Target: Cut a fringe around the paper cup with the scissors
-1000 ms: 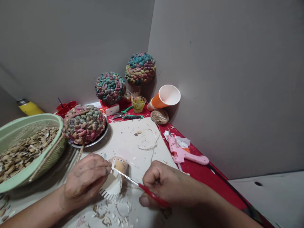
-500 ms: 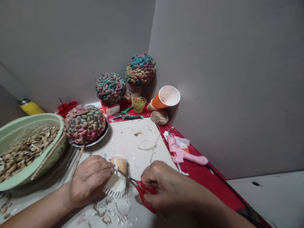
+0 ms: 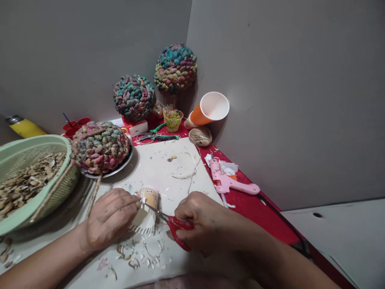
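Note:
A paper cup, tan outside and white inside, lies on the board with its rim cut into a fringe of narrow strips. My left hand is closed on its left side, the fingertips pinching the paper near the scissor tips. My right hand grips red-handled scissors, whose blades reach left across the cup. Whether the blades are fully closed is hard to make out. Cut white scraps and shell bits lie on the board below the cup.
A green basket of shells stands at left, beside a shell-covered ball in a metal bowl. Behind are two more colourful balls, pliers, an orange cup and twine. A pink glue gun with its cord lies right.
The whole view has shifted, so most things sit higher and slightly left. Both hands keep their grips, with the scissors still at the cup.

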`<state>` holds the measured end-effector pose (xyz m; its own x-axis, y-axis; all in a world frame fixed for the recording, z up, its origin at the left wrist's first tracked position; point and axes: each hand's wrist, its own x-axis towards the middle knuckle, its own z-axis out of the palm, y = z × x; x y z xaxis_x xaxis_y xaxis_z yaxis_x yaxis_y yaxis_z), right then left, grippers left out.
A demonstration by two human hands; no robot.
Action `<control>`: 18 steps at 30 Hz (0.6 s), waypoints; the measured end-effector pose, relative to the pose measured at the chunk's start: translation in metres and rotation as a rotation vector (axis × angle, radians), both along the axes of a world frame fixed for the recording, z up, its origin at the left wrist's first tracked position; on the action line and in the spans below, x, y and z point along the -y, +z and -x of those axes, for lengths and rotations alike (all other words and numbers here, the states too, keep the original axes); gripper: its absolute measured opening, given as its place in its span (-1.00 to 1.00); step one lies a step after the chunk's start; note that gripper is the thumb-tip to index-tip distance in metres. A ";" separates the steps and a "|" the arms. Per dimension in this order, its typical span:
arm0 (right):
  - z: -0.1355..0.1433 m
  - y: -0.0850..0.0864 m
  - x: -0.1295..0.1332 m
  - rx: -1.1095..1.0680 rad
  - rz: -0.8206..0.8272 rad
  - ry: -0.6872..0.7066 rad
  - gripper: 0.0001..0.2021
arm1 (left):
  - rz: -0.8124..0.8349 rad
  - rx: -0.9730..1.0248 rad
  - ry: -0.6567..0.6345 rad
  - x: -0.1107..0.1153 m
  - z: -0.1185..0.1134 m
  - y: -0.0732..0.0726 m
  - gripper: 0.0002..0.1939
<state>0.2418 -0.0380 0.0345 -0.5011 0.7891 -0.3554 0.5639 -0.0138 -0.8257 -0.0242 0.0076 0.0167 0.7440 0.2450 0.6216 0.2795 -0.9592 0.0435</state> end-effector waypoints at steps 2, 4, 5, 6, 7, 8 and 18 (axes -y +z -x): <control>0.000 0.000 0.000 -0.002 -0.027 0.001 -0.70 | 0.007 0.025 0.006 0.000 -0.002 -0.001 -0.78; 0.000 -0.002 0.000 -0.007 -0.051 0.004 -0.69 | 0.012 0.045 -0.003 -0.001 -0.003 -0.003 -0.77; 0.000 -0.003 0.000 -0.009 -0.061 0.005 -0.69 | 0.015 0.049 -0.010 -0.002 -0.004 -0.003 -0.77; 0.000 -0.003 -0.001 -0.008 -0.068 0.008 -0.70 | 0.018 0.053 -0.015 -0.002 -0.004 -0.003 -0.77; 0.000 -0.004 -0.001 -0.008 -0.072 0.011 -0.70 | 0.019 0.056 -0.023 -0.002 -0.004 -0.004 -0.78; 0.000 -0.004 -0.001 -0.010 -0.076 0.016 -0.71 | 0.018 0.061 -0.027 -0.003 -0.005 -0.004 -0.79; 0.000 -0.003 0.001 -0.056 -0.168 0.033 -0.70 | -0.017 0.070 -0.026 -0.002 -0.009 -0.001 -0.83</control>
